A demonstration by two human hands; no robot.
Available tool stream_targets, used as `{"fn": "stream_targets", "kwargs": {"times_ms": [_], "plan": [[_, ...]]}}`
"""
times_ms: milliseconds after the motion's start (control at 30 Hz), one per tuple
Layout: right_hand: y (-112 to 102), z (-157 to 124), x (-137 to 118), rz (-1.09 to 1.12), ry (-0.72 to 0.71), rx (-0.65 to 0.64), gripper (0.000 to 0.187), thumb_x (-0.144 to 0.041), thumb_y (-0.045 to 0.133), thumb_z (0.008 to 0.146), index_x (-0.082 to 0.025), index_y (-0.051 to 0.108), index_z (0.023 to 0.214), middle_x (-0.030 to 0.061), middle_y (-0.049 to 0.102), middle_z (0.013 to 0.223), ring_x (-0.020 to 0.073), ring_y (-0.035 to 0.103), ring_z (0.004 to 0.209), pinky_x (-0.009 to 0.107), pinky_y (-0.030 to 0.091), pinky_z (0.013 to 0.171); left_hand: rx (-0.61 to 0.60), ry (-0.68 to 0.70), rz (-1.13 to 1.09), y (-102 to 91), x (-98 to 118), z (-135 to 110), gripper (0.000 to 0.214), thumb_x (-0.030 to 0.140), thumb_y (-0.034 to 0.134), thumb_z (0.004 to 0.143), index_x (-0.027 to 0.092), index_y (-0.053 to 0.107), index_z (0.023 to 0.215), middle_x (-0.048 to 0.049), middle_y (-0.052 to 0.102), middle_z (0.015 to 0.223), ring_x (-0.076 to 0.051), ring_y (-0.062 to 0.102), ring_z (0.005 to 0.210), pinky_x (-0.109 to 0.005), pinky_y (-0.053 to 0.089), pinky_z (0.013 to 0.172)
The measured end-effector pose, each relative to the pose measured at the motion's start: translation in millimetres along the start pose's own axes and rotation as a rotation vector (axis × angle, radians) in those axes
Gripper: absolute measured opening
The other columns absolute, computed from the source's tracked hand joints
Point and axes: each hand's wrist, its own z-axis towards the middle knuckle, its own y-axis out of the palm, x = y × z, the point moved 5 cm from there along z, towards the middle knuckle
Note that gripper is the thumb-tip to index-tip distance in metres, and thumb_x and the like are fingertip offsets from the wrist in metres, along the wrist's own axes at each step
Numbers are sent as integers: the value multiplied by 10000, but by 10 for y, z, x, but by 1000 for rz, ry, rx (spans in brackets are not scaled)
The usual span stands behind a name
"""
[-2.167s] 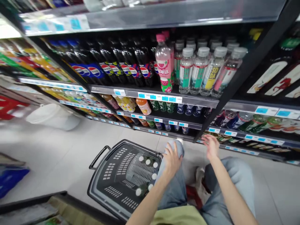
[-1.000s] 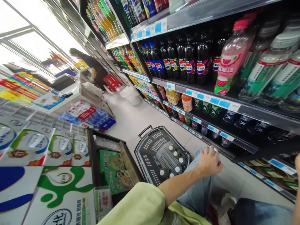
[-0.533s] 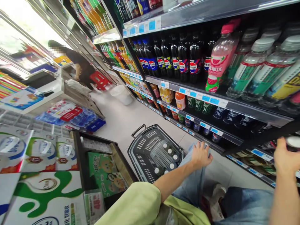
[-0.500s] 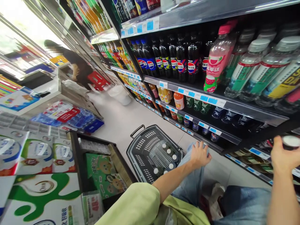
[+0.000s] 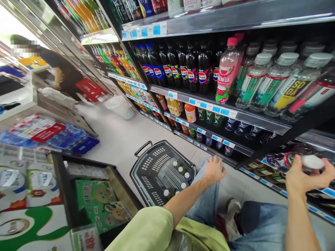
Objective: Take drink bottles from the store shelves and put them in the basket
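Note:
My right hand (image 5: 300,177) is closed around a bottle with a white cap (image 5: 312,162) at the right, by the lower shelves. Most of that bottle is hidden by my fingers and the angle. My left hand (image 5: 214,169) lies over my bent knee, fingers loosely apart, holding nothing. On the floor beyond the knee sits a black shopping basket (image 5: 159,153) with a slotted wall. Several white-capped bottles (image 5: 180,169) stand inside it, partly hidden behind my left forearm.
Shelves of drinks run along the right, with cola bottles (image 5: 204,69), a pink bottle (image 5: 226,73) and soda water bottles (image 5: 253,80). Boxed goods (image 5: 102,195) flank the left. Farther off are packed water bottles (image 5: 39,130), a white bucket (image 5: 120,106) and a person (image 5: 60,66).
My view has turned slightly right, so the surroundings shift left. The right hand and its white-capped bottle now show more fully. My left hand stays on the knee.

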Motion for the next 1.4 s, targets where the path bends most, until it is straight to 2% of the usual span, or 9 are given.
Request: {"fn": "stream_targets", "kwargs": {"times_ms": [133, 233, 400, 533, 667, 800, 933, 1167, 1400], "plan": [[-330, -153, -284, 2, 53, -14, 878, -640, 870, 514, -214, 592, 1230, 260, 602, 1206, 478, 677, 1104, 603, 606, 780, 19, 102, -45, -11, 31, -24, 700, 548, 689, 907, 199, 507, 1485, -148, 534, 1520, -359, 414, 1453, -562, 397, 1181], [-451, -369, -494, 81, 254, -84, 823, -701, 809, 672, -224, 530, 1283, 226, 648, 1196, 435, 731, 1015, 622, 622, 816, 0, 213, -109, 6, 56, -46, 858, 611, 755, 852, 218, 445, 1548, -134, 563, 1517, -344, 413, 1483, -595, 293, 1260], [-273, -814, -560, 296, 601, -86, 830, -737, 880, 616, -231, 535, 1176, 53, 672, 976, 320, 732, 983, 559, 608, 957, -14, 306, -281, 104, 54, -41, 964, 627, 895, 692, 243, 508, 1487, -125, 642, 1441, -355, 505, 1430, -597, 247, 1293], [-65, -1090, -502, 465, 753, -79, 782, -642, 939, 615, -259, 550, 1176, 6, 700, 976, 250, 737, 944, 499, 596, 996, 93, 222, -511, 135, -42, -35, 868, 560, 934, 642, 223, 577, 1358, -118, 706, 1286, -324, 663, 1201, -511, 463, 1159], [29, -1116, -491, 515, 814, -165, 697, -572, 948, 627, -240, 626, 1149, 14, 740, 949, 236, 743, 908, 446, 595, 955, 131, 195, -576, 97, -123, -61, 728, 406, 919, 641, 225, 604, 1272, -101, 720, 1189, -309, 693, 1108, -461, 554, 1020], [155, -1019, -546, 652, 893, -491, 580, -547, 863, 723, -233, 687, 1178, 68, 791, 987, 278, 767, 912, 427, 599, 835, 138, 180, -574, 32, -215, -59, 656, 378, 911, 623, 233, 621, 1193, -87, 720, 1124, -302, 704, 1077, -445, 572, 981], [221, -982, -590, 771, 969, -707, 621, -430, 898, 677, -281, 691, 1244, 104, 796, 1192, 327, 766, 1075, 394, 600, 788, 182, 174, -567, -11, -314, -40, 590, 438, 905, 612, 219, 629, 1086, -75, 707, 1020, -291, 714, 981, -441, 583, 916], [256, -1045, -503, 623, 962, -717, 731, -475, 975, 617, -252, 703, 1257, 119, 809, 1135, 304, 782, 978, 305, 589, 621, 205, 270, -543, -48, -362, -62, 692, 433, 901, 607, 231, 611, 1202, -92, 715, 1134, -315, 697, 1084, -482, 563, 998], [269, -1030, -471, 550, 894, -678, 707, -530, 976, 609, -235, 709, 1194, 128, 813, 1099, 310, 787, 988, 364, 643, 716, 183, 289, -532, -32, -355, -44, 728, 373, 903, 613, 245, 602, 1264, -93, 711, 1177, -314, 681, 1125, -479, 542, 1025]]}}
